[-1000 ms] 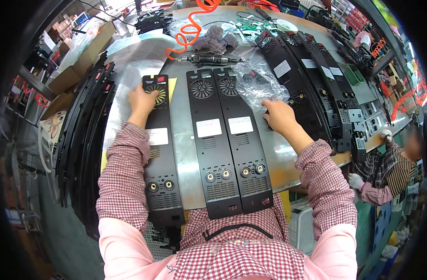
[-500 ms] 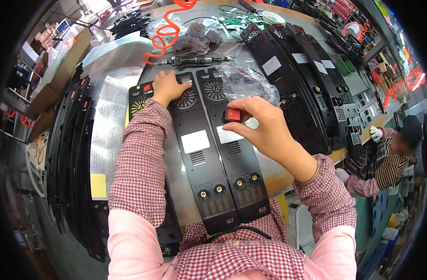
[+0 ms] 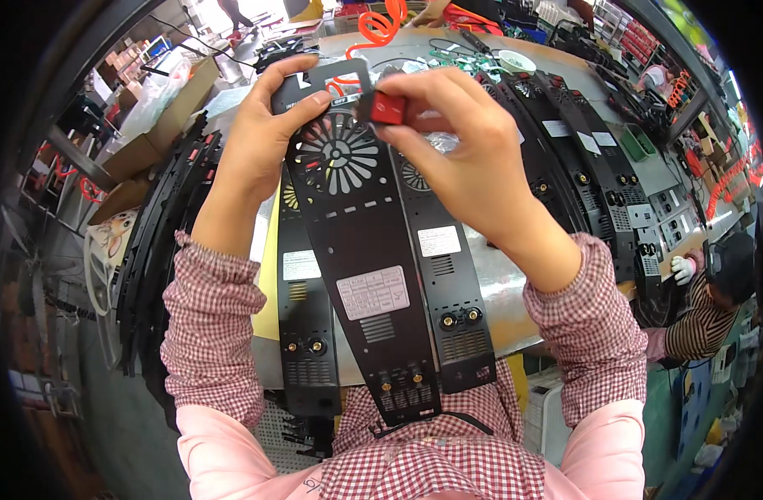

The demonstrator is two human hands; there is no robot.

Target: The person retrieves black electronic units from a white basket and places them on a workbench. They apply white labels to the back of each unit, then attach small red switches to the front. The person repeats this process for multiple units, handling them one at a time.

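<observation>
My left hand [image 3: 269,125] grips the far end of a long black metal panel [image 3: 340,225], its thumb on the front face near a rectangular cutout. That end is tilted up off the bench, while the near end rests low, close to my apron. The panel carries a round fan grille, a pale label, slots and two brass terminals. Between thumb and fingers my right hand [image 3: 473,133] holds a red rocker switch [image 3: 387,108] with a black body, right beside the cutout. Similar panels lie on both sides, a left panel [image 3: 306,333] and a right panel [image 3: 461,321].
More black panels [image 3: 140,258] are stacked at the left, and others [image 3: 557,158] lie at the right. A coiled orange hose [image 3: 377,29] hangs at the back, near a white bowl [image 3: 516,61]. At the far right a co-worker's gloved hand [image 3: 683,268] shows.
My left hand has lifted the far end of the middle panel toward me. My right hand has moved up and left, bringing the switch to the panel's far end.
</observation>
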